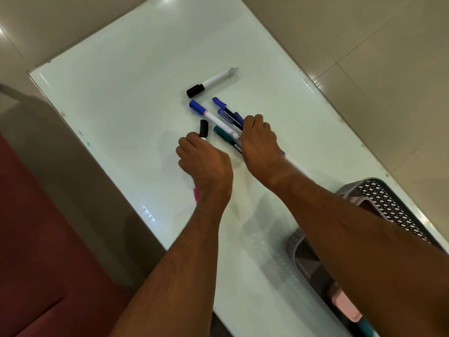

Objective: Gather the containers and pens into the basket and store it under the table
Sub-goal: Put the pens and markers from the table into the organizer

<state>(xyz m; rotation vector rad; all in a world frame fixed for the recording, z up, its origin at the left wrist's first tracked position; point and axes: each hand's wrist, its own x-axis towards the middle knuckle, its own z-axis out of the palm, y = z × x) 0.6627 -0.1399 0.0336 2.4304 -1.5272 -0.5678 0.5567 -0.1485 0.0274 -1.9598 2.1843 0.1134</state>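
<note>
pale floor tiles surround a white glossy table (121, 69), and the pens lie loose near its middle. the cluster sits just ahead of the hands: a blue-capped marker (211, 116), two blue pens (227, 112) partly overlapping, and a teal pen (224, 136) running under the right hand (258, 144). a black-capped marker (210, 82) lies apart, farther out.

the left hand (202, 161) is curled closed around a second black-capped marker (203, 128), whose cap pokes up past the fingers; something pink (196, 194) shows below that wrist, too hidden to name. the right hand is cupped down over the cluster, fingers bent onto the pens; whether it has actually gripped any i cannot tell.

the basket (379, 198), grey lattice plastic, stands at the table's near right corner, partly behind the right forearm, with a pink item (343, 305) already inside.

this looks like the pen-gathering step, roughly midway. next, probably, the right hand needs to pinch the overlapped pens together so none roll free, then both hands swing back to the basket; the far marker calls for a separate reach.
</note>
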